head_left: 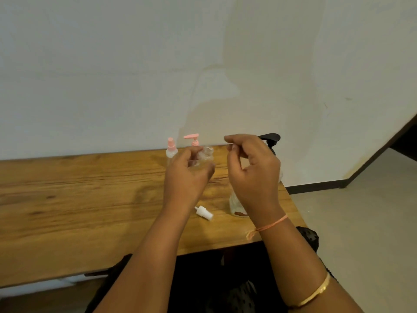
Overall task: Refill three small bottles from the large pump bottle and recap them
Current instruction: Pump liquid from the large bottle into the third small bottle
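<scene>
Two hands meet just above the middle of the frame, over the right part of a wooden table [67, 199]. The left hand [187, 175] grips a small clear bottle [206, 155], fingers wrapped round its body; the bottle is uncapped and tilted, its open mouth toward the upper right. The right hand [253, 170] is raised just right of it, apart from the bottle, with fingers curled and fingertips drawn toward the thumb; I cannot tell whether they pinch anything. Behind that hand stands the large pump bottle [235, 204], mostly hidden, its black pump head [269, 138] showing above the knuckles and its clear base below the palm. A white spray cap [204, 212] lies on its side on the table, between the two forearms. Left of the held bottle, near the table's far edge, stand a pink spray bottle [171, 150] and, partly hidden by the left fingers, a pink pump bottle [193, 140].
</scene>
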`<state>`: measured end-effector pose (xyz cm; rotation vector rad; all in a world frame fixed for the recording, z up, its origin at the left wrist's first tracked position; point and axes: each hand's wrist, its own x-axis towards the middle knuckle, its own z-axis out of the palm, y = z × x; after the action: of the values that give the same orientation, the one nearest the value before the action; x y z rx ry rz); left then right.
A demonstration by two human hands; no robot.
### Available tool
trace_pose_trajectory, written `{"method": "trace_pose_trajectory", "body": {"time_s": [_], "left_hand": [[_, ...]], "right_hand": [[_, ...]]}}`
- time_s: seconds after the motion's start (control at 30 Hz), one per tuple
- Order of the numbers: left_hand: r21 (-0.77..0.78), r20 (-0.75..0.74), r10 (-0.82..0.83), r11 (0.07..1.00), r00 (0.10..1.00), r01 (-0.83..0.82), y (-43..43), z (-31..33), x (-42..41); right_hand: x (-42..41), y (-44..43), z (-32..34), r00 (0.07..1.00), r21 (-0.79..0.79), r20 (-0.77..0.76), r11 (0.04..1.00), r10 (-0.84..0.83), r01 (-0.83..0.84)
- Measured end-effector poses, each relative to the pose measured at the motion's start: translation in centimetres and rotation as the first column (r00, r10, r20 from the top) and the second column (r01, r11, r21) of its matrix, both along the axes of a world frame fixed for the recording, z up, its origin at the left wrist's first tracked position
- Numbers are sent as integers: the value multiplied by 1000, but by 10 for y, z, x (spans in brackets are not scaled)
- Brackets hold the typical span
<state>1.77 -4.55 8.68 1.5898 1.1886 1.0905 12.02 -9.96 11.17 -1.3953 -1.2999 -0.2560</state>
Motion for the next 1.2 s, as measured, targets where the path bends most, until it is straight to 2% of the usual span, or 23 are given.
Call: {"method": "trace_pose_trajectory", "body": {"time_s": [0.1,0.2,0.3,0.43,0.67,0.8,0.9,1.0,1.2], "left_hand": [[9,58,-74,997,996,74,-7,2,13],[39,84,-117,993,990,114,-12,3,24],[89,62,-135,988,989,129,-18,6,34],[122,88,-132,985,987,121,-21,7,44],[156,178,-81,986,981,53,-24,5,53],[256,174,-34,967,984,-11,-24,6,55],[206,238,-22,978,971,-28,-23,9,55],[103,377,-14,994,926,-27,-22,9,54],[-59,530,-54,993,846,101,-25,12,53]], "right_hand": [[13,-5,5,996,105,52,992,-74,68],[27,-6,3,986,148,38,977,-160,153],[39,-8,-1,975,104,1,969,-224,222],[47,-13,-6,975,19,-45,975,-219,220],[51,-17,-11,982,-25,0,981,-191,191],[52,-16,-14,986,-22,18,986,-167,168],[52,-14,-16,989,-21,22,989,-149,149],[51,-13,-17,988,-23,25,988,-154,155],[51,-12,-14,987,2,27,988,-157,157]]}}
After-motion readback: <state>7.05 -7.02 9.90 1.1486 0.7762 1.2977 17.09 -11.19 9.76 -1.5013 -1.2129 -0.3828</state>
